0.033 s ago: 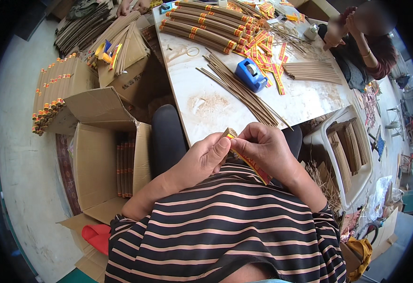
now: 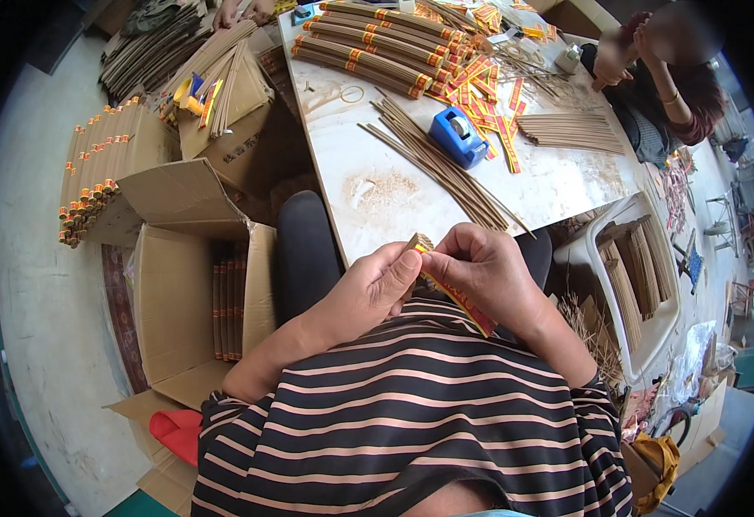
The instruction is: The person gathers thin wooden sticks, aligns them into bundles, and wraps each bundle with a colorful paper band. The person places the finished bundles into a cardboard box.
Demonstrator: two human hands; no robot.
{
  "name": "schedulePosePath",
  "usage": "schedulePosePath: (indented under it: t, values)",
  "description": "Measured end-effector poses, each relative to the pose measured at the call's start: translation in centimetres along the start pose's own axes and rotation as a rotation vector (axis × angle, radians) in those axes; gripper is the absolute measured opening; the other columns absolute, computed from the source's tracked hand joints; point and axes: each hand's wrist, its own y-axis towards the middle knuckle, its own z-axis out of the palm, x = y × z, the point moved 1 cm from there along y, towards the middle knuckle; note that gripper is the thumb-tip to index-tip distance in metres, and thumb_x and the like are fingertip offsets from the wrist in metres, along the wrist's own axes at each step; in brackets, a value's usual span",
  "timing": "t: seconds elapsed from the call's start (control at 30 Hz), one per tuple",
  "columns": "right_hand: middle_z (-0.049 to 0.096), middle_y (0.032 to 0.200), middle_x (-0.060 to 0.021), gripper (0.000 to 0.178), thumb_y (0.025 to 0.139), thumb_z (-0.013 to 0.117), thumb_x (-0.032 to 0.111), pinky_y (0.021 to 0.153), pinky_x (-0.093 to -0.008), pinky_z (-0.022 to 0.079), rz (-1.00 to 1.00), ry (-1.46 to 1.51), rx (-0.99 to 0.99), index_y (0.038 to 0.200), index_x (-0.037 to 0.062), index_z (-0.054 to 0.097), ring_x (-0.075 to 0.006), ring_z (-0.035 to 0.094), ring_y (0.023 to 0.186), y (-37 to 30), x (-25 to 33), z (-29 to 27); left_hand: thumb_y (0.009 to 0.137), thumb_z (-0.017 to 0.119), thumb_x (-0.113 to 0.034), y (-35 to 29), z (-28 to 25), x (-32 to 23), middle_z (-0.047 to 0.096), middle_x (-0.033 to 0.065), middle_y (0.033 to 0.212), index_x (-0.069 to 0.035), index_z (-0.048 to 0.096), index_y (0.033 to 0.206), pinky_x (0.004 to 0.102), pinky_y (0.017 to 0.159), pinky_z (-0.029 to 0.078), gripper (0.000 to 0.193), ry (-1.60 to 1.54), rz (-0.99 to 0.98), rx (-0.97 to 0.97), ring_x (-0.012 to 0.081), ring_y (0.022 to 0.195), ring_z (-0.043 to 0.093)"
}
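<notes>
Just past the near edge of the table, my left hand [image 2: 381,280] is closed round a bundle of incense sticks [image 2: 420,241], whose cut ends show above the thumb. My right hand [image 2: 489,271] pinches a red and yellow paper label strip [image 2: 473,312] against that bundle. The strip's loose end hangs down below the right fingers. Most of the bundle is hidden behind both hands. On the table ahead lie loose incense sticks [image 2: 446,177], with a blue tape dispenser [image 2: 459,138] beside them and scattered paper labels [image 2: 504,138] to its right.
Labelled bundles [image 2: 368,53] are stacked at the table's far side. At my left stands an open carton [image 2: 166,302] with bundles inside; at my right, a white plastic bin [image 2: 666,319] with sticks. A co-worker [image 2: 679,112] sits at far right. Another person's hands [image 2: 243,12] show at top left.
</notes>
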Motion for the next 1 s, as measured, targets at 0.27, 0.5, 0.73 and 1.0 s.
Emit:
schedulePosePath:
  t: [0.27,0.5,0.73,1.0]
  values:
    - [0.059,0.059,-0.0078,0.025,0.08,0.07,0.021,0.05,-0.0247,0.044,-0.115,-0.044,-0.056,0.077,-0.0025,0.061,-0.0081,0.051,0.053,0.1,-0.5,0.0,0.098,0.031,-0.04,0.1,-0.1,0.4,0.048,0.0007,0.07,-0.002,0.049,0.098,0.0165,0.053,0.037,0.042,0.003,0.02,-0.023,0.0047,0.057,0.042]
    - [0.057,0.065,0.0001,0.018,0.081,0.068,0.015,0.052,-0.0209,0.042,-0.122,0.234,0.067,0.078,0.0001,0.059,-0.0044,0.047,0.059,0.9,-2.6,0.0,0.098,0.031,-0.041,0.4,-0.4,0.3,0.05,0.0014,0.071,-0.004,0.049,0.096,0.0158,0.052,0.039,0.041,-0.068,-0.046,-0.042,0.0047,0.056,0.044]
    - [0.059,0.068,0.0014,0.018,0.08,0.069,0.014,0.053,-0.0173,0.044,-0.116,0.245,0.124,0.078,0.0017,0.056,-0.0028,0.052,0.061,1.1,-2.5,-0.4,0.097,0.032,-0.042,0.4,-0.3,0.3,0.05,0.0015,0.071,-0.004,0.049,0.096,0.0154,0.051,0.039,0.042,-0.143,-0.073,-0.028,0.0047,0.056,0.045]
    - [0.057,0.064,0.002,0.02,0.08,0.07,0.017,0.048,-0.0171,0.039,-0.046,0.287,0.13,0.074,0.0026,0.057,-0.0027,0.049,0.056,1.5,-2.7,-0.5,0.096,0.035,-0.042,0.5,-0.3,0.4,0.05,0.0021,0.071,-0.004,0.048,0.095,0.0156,0.05,0.038,0.041,-0.149,-0.077,-0.036,0.0053,0.055,0.044]
